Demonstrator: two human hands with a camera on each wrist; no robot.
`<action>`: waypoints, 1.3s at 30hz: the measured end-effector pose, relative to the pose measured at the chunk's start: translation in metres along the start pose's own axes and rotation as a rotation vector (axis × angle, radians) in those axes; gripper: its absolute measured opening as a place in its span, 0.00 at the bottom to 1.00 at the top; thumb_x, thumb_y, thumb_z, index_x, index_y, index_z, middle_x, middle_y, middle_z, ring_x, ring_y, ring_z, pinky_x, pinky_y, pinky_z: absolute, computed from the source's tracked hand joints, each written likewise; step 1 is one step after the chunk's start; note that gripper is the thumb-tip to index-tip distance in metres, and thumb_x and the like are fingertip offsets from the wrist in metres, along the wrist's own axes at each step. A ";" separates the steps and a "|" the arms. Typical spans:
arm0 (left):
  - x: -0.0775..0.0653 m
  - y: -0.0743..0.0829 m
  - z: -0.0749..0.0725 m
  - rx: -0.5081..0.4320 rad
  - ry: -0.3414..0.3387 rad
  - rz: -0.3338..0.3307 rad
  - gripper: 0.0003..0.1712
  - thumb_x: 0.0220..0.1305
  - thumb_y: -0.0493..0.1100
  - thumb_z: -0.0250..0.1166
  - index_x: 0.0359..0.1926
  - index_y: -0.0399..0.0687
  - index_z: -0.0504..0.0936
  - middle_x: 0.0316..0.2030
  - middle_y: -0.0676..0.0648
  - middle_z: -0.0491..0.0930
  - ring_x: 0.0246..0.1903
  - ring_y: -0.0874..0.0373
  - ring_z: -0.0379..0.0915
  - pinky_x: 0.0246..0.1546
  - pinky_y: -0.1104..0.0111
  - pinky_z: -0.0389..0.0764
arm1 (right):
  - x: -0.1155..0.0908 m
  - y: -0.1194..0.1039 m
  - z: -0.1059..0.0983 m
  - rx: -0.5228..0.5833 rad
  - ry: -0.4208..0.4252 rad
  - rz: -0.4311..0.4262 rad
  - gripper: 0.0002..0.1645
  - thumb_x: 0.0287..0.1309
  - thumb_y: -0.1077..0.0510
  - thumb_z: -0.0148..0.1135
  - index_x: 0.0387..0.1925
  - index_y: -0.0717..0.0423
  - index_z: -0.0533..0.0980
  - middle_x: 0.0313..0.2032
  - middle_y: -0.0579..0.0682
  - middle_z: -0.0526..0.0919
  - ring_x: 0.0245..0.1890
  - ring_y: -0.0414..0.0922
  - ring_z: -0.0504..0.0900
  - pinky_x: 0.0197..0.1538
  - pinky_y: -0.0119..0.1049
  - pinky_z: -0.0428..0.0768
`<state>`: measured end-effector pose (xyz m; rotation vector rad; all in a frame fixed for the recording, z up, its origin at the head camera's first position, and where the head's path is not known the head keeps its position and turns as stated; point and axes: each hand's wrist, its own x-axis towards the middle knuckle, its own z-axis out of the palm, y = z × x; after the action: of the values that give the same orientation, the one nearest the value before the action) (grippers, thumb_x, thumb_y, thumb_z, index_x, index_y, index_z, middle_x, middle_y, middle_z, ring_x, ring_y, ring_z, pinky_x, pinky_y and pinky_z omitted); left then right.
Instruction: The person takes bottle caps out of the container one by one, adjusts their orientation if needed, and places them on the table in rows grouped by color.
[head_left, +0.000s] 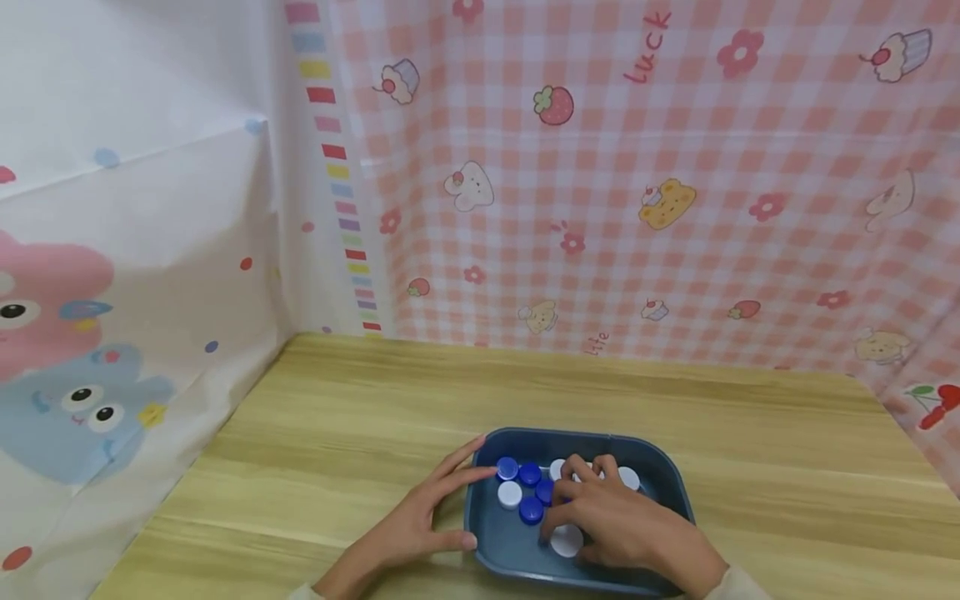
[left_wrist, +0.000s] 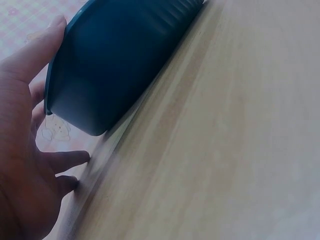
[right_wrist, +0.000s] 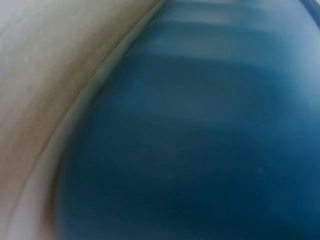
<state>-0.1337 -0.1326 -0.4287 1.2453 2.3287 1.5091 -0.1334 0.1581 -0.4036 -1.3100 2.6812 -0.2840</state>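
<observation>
A dark blue plastic tub (head_left: 510, 558) holds several blue bottle caps (head_left: 531, 510) and white bottle caps (head_left: 510, 495). My left hand (head_left: 408, 517) spans the tub's left end, fingers fairly straight, with thumb and fingertips at the rim. In the left wrist view, the thumb lies along the rim, and two lower fingers extend beneath the tub's raised-looking side. Inside the tub, my right hand (head_left: 618, 512) bends over the caps and pinches a larger-looking white cap (head_left: 566, 541) between fingers and thumb. That hand partly covers other caps. The right wrist view has only blurred blue tub wall (right_wrist: 190, 130) and sleeve.
The tub stands on a wood-grain table (head_left: 360, 417) near its front. A pink checked cloth (head_left: 517, 217) hangs behind the table, and a white printed cloth (head_left: 187, 225) hangs along the left side.
</observation>
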 end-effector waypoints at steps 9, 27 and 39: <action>0.001 -0.003 0.000 0.001 -0.008 -0.011 0.40 0.55 0.36 0.71 0.68 0.56 0.67 0.74 0.41 0.46 0.71 0.42 0.40 0.62 0.39 0.54 | 0.004 -0.001 0.001 -0.044 -0.016 0.010 0.23 0.42 0.52 0.77 0.41 0.27 0.81 0.40 0.35 0.76 0.50 0.46 0.63 0.47 0.55 0.61; -0.004 -0.039 0.008 -0.009 -0.011 0.006 0.42 0.54 0.37 0.72 0.69 0.50 0.65 0.75 0.48 0.42 0.72 0.47 0.37 0.63 0.40 0.52 | 0.002 -0.014 -0.013 -0.006 0.023 0.037 0.20 0.46 0.50 0.76 0.42 0.28 0.81 0.38 0.34 0.74 0.48 0.43 0.62 0.50 0.57 0.60; -0.005 -0.033 0.005 -0.031 -0.018 -0.025 0.41 0.56 0.38 0.71 0.69 0.52 0.65 0.75 0.52 0.41 0.73 0.50 0.35 0.60 0.35 0.51 | -0.007 -0.051 -0.044 -0.160 0.239 -0.111 0.23 0.46 0.48 0.75 0.46 0.30 0.79 0.38 0.36 0.72 0.45 0.42 0.63 0.48 0.53 0.64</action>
<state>-0.1472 -0.1384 -0.4593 1.2130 2.2915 1.5141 -0.0997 0.1376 -0.3489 -1.5671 2.8839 -0.2580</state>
